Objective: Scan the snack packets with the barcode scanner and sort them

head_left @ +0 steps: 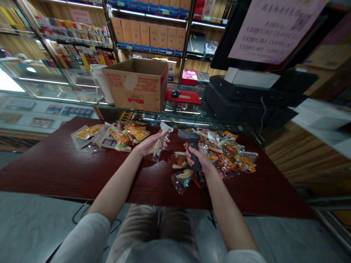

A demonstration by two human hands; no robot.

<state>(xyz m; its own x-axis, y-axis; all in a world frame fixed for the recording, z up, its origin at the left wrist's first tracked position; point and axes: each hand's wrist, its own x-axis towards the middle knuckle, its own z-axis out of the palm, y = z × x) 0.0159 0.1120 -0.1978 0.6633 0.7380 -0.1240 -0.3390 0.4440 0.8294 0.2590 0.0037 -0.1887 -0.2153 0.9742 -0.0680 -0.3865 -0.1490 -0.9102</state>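
Observation:
My left hand (149,145) is closed on a clear vacuum-packed snack bag (157,148) with pale food inside, its white top edge pointing up and away. Wrapped in the fingers of my right hand (197,157) is the handle of a black barcode scanner (189,136), its head turned toward the bag. Beneath and beside the right hand spreads a pile of packaged snacks (230,149). A clear pack with pale food (184,176) lies at its near left side. Left of my left hand sits a second group of snack packs (117,136).
An open cardboard box (134,87) stands on the glass counter (181,117) behind the dark red table (90,171). A computer mouse (175,93) rests on a red mat. At right are a black printer-like machine (233,95) and a monitor with a paper sign (271,29).

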